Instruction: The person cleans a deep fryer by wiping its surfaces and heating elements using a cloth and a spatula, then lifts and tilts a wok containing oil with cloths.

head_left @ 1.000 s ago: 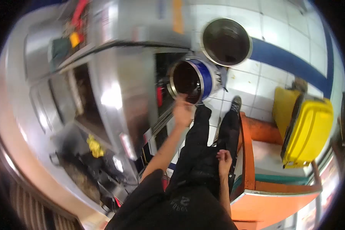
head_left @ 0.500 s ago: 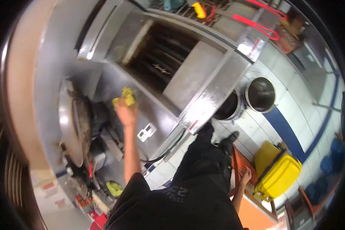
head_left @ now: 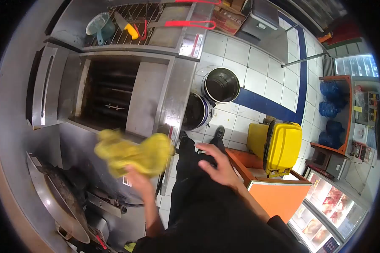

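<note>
A yellow cloth (head_left: 135,154) hangs spread out and smeared by motion, with my left hand (head_left: 138,182) closed on its lower edge. Under the cloth lies a stainless steel counter (head_left: 78,145), partly hidden by it. Just beyond is the open metal fryer or grill well (head_left: 114,90), dark inside, with a flat metal plate (head_left: 145,92) over its right part. My right hand (head_left: 218,166) is in the air over my legs, fingers apart, holding nothing.
Two round buckets, one with dark contents (head_left: 221,85), stand on the tiled floor by my feet. A yellow bin (head_left: 283,147) stands right, behind an orange counter (head_left: 278,198). A large round pan (head_left: 55,198) is at lower left. Red-handled tools (head_left: 190,24) lie at the top.
My left hand has lifted the bunched cloth off the steel surface and closer to me, where it now spreads out. My right hand has risen from my side to the front. The view has turned right.
</note>
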Motion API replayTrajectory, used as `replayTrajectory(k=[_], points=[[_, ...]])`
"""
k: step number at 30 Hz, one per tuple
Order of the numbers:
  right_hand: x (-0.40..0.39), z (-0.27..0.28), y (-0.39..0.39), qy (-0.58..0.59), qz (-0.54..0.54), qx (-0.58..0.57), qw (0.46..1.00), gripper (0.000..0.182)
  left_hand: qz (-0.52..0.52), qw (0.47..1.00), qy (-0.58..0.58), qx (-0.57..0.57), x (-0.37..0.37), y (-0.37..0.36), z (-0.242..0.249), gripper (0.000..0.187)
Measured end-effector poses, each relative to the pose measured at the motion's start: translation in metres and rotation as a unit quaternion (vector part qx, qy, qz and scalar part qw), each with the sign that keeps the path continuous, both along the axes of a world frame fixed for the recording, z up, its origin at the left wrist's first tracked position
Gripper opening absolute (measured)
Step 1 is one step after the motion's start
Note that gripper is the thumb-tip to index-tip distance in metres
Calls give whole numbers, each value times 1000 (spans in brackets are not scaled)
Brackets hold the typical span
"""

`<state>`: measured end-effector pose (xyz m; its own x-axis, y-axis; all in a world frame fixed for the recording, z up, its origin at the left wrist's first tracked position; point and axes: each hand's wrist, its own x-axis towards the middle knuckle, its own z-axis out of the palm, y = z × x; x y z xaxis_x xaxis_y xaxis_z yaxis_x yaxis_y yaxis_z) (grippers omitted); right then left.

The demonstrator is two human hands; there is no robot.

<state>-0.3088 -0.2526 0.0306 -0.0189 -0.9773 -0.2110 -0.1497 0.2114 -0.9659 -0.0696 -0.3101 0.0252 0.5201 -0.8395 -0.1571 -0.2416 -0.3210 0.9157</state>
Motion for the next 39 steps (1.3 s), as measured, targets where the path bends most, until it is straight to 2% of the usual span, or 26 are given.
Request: replayTrajectory(k=[2, 4, 5, 6, 8, 9, 11, 12, 13, 15, 16, 18, 19, 20, 22, 23, 25, 26, 27, 30, 31, 32, 35, 36, 38, 39], points=[[-5, 13, -8, -127, 13, -15, 992, 73, -216, 969, 119, 15, -52, 20, 4, 50], [-32, 7, -4, -164, -11, 4, 986, 73, -334, 925, 173, 57, -103, 28, 21, 39], [-43, 12, -2, -291, -61, 48, 954, 71, -365, 919, 148, 9, -126, 32, 26, 36], [-66, 31, 2, -241, -73, 123, 960, 68, -370, 918, 143, -3, -139, 30, 23, 36], [-86, -4, 24, -430, -134, 132, 883, 57, -419, 891, 177, 16, -161, 26, 11, 36], [-97, 1, 31, -431, -131, 118, 885, 57, -404, 890, 210, 35, -175, 24, 22, 38], [-120, 12, 42, -269, -122, 68, 953, 40, -413, 891, 188, -4, -196, 23, 47, 37], [-128, 15, 47, -268, -129, 57, 953, 40, -414, 894, 171, -27, -205, 26, 55, 37], [-137, 16, 49, -204, -151, 31, 967, 32, -459, 886, 46, -37, -205, 21, 49, 36], [-149, 22, 50, -137, -200, -51, 969, 20, -483, 872, -18, -70, -212, 16, 56, 35], [-155, 30, 52, -135, -207, -61, 967, 20, -497, 859, -82, -97, -216, 13, 60, 35], [-165, 51, 59, -55, -259, -81, 961, 17, -448, 872, -53, -190, -221, 9, 73, 40], [-173, 39, 57, -55, -277, -132, 950, 27, -435, 879, -99, -166, -222, 2, 75, 43], [-183, 32, 55, 23, -272, -174, 946, 38, -420, 885, -144, -141, -221, -12, 75, 45], [-197, 57, 55, -30, -247, -110, 962, 42, -463, 877, -100, -81, -219, -47, 66, 48], [-200, 77, 53, -80, -246, -147, 955, 47, -461, 877, -98, -91, -222, -58, 71, 48], [-206, 99, 51, -157, -260, -213, 929, 54, -455, 854, 234, -95, -222, -56, 117, 47], [-207, 112, 52, -198, -245, -215, 924, 53, -480, 823, 249, -175, -223, -56, 132, 50], [-208, 100, 54, -239, -252, -178, 921, 54, -472, 812, 281, -197, -225, -49, 120, 52], [-210, 35, 47, -310, -238, -37, 920, 55, -516, 807, 287, -6, -213, -44, 35, 50], [-198, 29, 46, -306, -253, -61, 916, 47, -525, 796, 294, 67, -206, -38, 3, 47], [-197, 21, 47, -303, -265, -45, 914, 42, -518, 774, 358, 61, -210, -28, -15, 43], [-211, -14, 55, -199, -259, -25, 945, 36, -462, 797, 376, 101, -194, -27, -29, 35], [-218, -31, 57, -141, -244, 8, 959, 33, -469, 813, 319, 131, -190, -34, -42, 34], [-229, -50, 52, -76, -205, 36, 975, 30, -522, 834, 158, 84, -181, -38, -62, 42], [-228, -58, 53, -65, -260, 20, 963, 30, -512, 850, 110, 55, -179, -41, -58, 49]])
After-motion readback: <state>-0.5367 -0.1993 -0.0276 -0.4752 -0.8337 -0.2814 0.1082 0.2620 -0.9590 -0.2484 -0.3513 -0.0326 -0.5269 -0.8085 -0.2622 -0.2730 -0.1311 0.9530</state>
